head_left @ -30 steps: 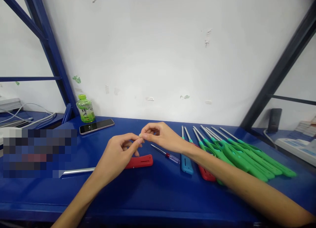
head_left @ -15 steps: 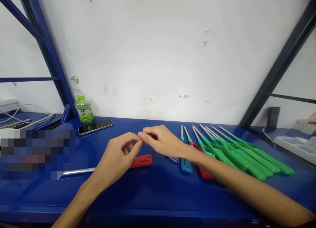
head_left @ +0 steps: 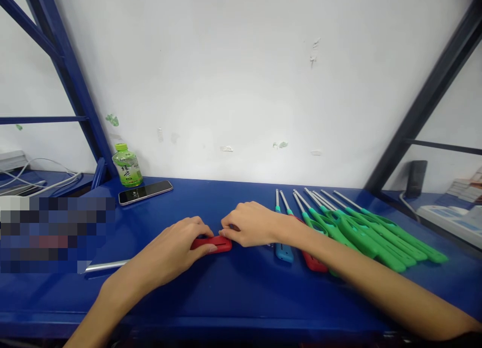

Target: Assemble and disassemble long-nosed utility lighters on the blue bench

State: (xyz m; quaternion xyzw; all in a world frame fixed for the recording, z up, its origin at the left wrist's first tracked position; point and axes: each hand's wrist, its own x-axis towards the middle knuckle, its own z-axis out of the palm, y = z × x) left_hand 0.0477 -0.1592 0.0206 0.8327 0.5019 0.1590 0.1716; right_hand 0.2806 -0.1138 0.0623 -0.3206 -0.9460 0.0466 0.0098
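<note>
A red-handled lighter (head_left: pixel 222 244) lies on the blue table (head_left: pixel 241 293), its metal tube pointing left. My left hand (head_left: pixel 184 245) is closed around the handle, thumb at the near side and fingers over the far side. Beside the handle's right end is my right hand (head_left: pixel 244 225), its thumb and fingertips pressed together; whether they hold something small is hidden. To the right lie a blue lighter (head_left: pixel 284 252), another red lighter (head_left: pixel 314 261) partly under my right forearm, and several green lighters (head_left: pixel 380 237) with metal tubes pointing away.
At the back left stand a green-capped bottle (head_left: pixel 128 167) and a phone (head_left: pixel 145 192) lying flat. A pixelated patch covers the left side. White cables (head_left: pixel 56 182) lie at the far left, and a white wall rises behind the table.
Both hands have come down from above the table, where their fingertips met. My left hand has taken hold of the red handle; my right hand has moved down to its right end.
</note>
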